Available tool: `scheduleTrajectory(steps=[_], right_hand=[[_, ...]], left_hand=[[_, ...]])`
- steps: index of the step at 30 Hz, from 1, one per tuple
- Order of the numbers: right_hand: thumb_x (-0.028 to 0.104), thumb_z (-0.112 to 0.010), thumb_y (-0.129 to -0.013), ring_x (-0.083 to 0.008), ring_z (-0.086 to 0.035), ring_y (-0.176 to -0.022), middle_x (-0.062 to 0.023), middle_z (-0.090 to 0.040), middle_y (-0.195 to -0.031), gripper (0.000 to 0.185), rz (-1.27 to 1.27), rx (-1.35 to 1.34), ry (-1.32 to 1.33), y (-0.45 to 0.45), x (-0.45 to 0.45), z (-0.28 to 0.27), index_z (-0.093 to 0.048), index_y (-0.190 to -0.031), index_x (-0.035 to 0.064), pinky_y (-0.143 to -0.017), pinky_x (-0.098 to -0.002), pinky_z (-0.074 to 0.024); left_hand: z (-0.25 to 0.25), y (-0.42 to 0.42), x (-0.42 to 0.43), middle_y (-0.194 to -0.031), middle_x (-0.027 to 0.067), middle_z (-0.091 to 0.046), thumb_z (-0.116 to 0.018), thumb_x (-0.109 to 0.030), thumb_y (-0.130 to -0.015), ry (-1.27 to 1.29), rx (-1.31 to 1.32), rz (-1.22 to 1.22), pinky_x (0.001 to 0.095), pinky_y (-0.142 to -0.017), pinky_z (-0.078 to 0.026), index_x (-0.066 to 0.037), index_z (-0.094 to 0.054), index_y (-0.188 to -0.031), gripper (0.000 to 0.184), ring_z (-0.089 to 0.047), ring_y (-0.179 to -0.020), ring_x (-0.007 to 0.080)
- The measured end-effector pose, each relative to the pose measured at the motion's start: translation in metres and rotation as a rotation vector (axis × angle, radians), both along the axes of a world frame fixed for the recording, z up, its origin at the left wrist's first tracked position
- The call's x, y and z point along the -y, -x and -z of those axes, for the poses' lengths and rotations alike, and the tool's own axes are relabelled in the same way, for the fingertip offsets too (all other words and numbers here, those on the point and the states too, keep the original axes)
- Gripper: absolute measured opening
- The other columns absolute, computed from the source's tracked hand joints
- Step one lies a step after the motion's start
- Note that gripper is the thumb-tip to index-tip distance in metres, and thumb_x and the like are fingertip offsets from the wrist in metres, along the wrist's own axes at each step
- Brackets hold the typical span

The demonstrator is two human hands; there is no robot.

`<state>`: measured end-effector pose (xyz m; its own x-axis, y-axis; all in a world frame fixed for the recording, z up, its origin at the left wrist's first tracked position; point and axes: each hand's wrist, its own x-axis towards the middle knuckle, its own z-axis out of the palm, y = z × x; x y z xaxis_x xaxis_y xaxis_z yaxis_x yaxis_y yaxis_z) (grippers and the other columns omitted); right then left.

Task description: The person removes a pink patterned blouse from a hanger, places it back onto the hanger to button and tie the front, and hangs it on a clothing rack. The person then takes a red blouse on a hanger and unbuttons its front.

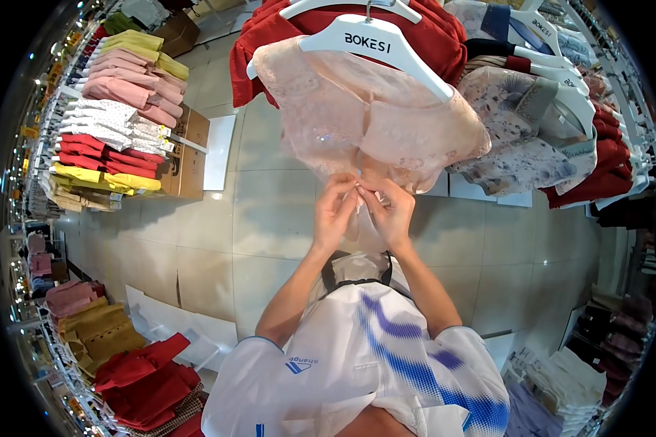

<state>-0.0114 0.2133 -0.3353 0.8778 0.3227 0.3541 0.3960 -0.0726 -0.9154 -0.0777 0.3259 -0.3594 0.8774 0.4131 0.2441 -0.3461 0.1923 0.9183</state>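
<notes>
A pale pink blouse [415, 142] hangs in front of me on a white hanger [375, 45] lettered BOKESI. My left hand [336, 207] and my right hand [388, 207] meet at the lower middle of its front. Both are closed, thumbs and forefingers pinching the front edge of the blouse between them. Any button or fastening there is too small and covered by the fingertips to make out. Below the hands, the lower part of the blouse hangs down toward my waist.
Behind the blouse hangs a red garment [251, 54]. Floral blouses [521, 124] hang at the right. Racks of folded-over shirts [116, 120] line the left, beside a cardboard box [186, 153]. Red clothes [149, 382] hang at the lower left above the tiled floor [270, 211].
</notes>
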Motion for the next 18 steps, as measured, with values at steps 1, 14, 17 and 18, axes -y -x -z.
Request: scheduleTrajectory(steps=[1, 14, 17, 18], right_hand=[[-0.003, -0.072, -0.081, -0.0102, -0.064, -0.073, -0.0083, -0.071, -0.085, 0.012, -0.001, 0.001, 0.0, 0.0, -0.001, 0.0, -0.071, -0.093, -0.0021, -0.066, -0.024, -0.0511], [-0.006, -0.073, -0.077, -0.0182, -0.065, -0.074, -0.0099, -0.067, -0.084, 0.014, 0.06, 0.118, -0.078, 0.001, -0.006, -0.006, -0.07, -0.089, -0.0007, -0.067, -0.0274, -0.0507], [-0.006, -0.073, -0.076, -0.018, -0.065, -0.076, -0.0097, -0.067, -0.087, 0.015, 0.041, 0.113, -0.076, 0.0, -0.005, -0.007, -0.069, -0.09, -0.001, -0.067, -0.027, -0.0508], [-0.005, -0.073, -0.077, -0.0182, -0.065, -0.075, -0.0096, -0.066, -0.089, 0.015, 0.04, 0.125, -0.088, -0.001, -0.005, -0.009, -0.07, -0.09, -0.0003, -0.065, -0.0273, -0.0514]], left_hand=[[-0.004, 0.0, 0.003, -0.124, 0.0083, -0.053, -0.054, 0.005, -0.095, -0.008, -0.026, -0.023, 0.0237, -0.085, -0.044, -0.002, -0.061, -0.114, 0.021, -0.054, -0.101, 0.011], [-0.006, -0.003, 0.001, -0.113, 0.0076, -0.057, -0.053, 0.005, -0.095, 0.036, -0.01, -0.027, 0.0238, -0.082, -0.047, -0.001, -0.061, -0.111, 0.018, -0.058, -0.096, 0.0115], [-0.008, -0.003, -0.009, -0.114, 0.0076, -0.057, -0.053, 0.006, -0.095, 0.064, 0.03, 0.096, 0.0229, -0.082, -0.046, 0.0, -0.061, -0.11, 0.018, -0.057, -0.098, 0.0109], [-0.009, -0.004, -0.01, -0.114, 0.0076, -0.057, -0.053, 0.006, -0.095, 0.063, 0.03, 0.095, 0.0229, -0.082, -0.046, 0.0, -0.061, -0.11, 0.018, -0.057, -0.098, 0.0109]])
